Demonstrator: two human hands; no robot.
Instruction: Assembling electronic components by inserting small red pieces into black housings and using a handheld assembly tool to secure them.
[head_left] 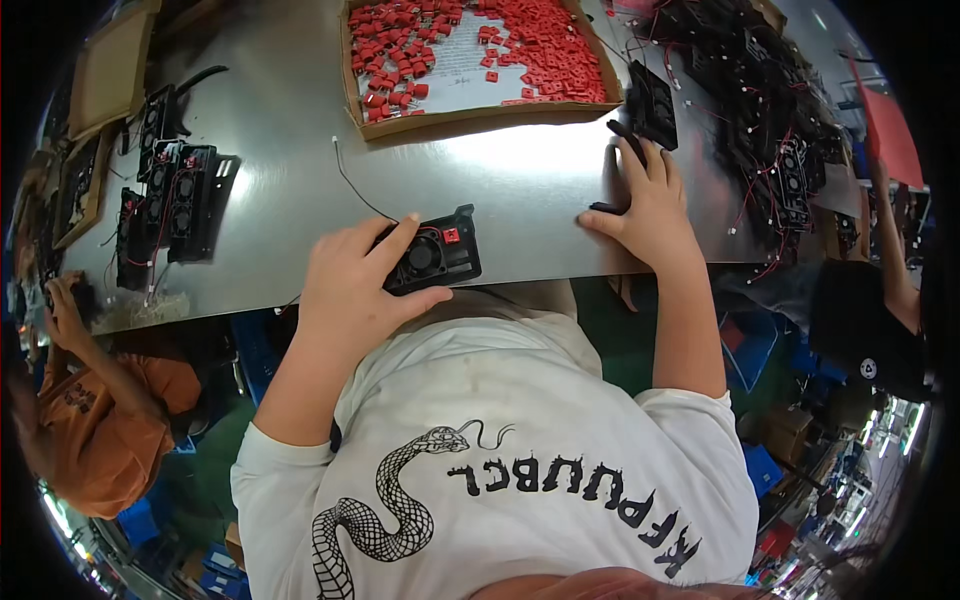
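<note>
Right now my left hand grasps a black rectangular plastic fan unit by its left end, at the near edge of the shiny grey metal table. A small square red piece sits on the unit. My right hand is well apart, narrow black pieces at its thumb and forefinger; I cannot tell whether it grips them. Beyond, a shallow brown cardboard tray holds many red plastic pieces.
</note>
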